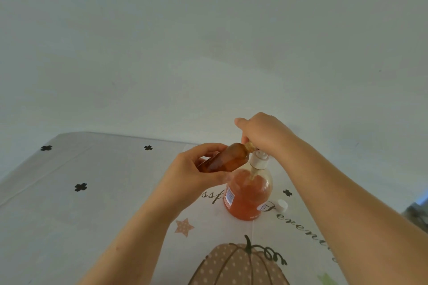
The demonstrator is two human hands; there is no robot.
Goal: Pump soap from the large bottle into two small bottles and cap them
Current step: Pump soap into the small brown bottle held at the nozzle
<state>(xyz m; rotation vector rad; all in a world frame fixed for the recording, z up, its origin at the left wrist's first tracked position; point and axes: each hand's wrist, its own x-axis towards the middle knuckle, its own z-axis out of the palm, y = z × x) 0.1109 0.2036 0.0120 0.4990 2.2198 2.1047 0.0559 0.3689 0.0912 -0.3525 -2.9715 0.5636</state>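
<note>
**Bench, head view.** The bench (pixel 69 203) is being covered by a pale printed cloth. A dotted pumpkin motif (pixel 238 266) is being shown at the near border, with a star (pixel 184 227) to its left, script lettering (pixel 308 230) to its right and black cross marks (pixel 80 187) scattered over the rest. A white cap (pixel 282 205) is lying on the cloth just right of the large bottle (pixel 249 194), apart from it. A dark object (pixel 416 213), too blurred to be identified, is being cut off at the right border.

The far edge of the bench is running behind the hands, with a plain pale wall (pixel 208 41) beyond it. Bare cloth is lying to the left of the hands, and a narrower strip to the right is being crossed by the right forearm.

The large bottle, clear and partly filled with orange soap, is standing upright mid-bench. Its white pump (pixel 258 161) is being covered from above by the right hand (pixel 261 133), with knuckles up, fingers curled down round the pump top and one digit held out leftward. The small bottle (pixel 223 157), amber and tilted almost flat, is being gripped round its body by the left hand (pixel 194 169). Its neck is being pointed up and right under the right hand. Whether the nozzle is meeting its mouth cannot be told.
</note>
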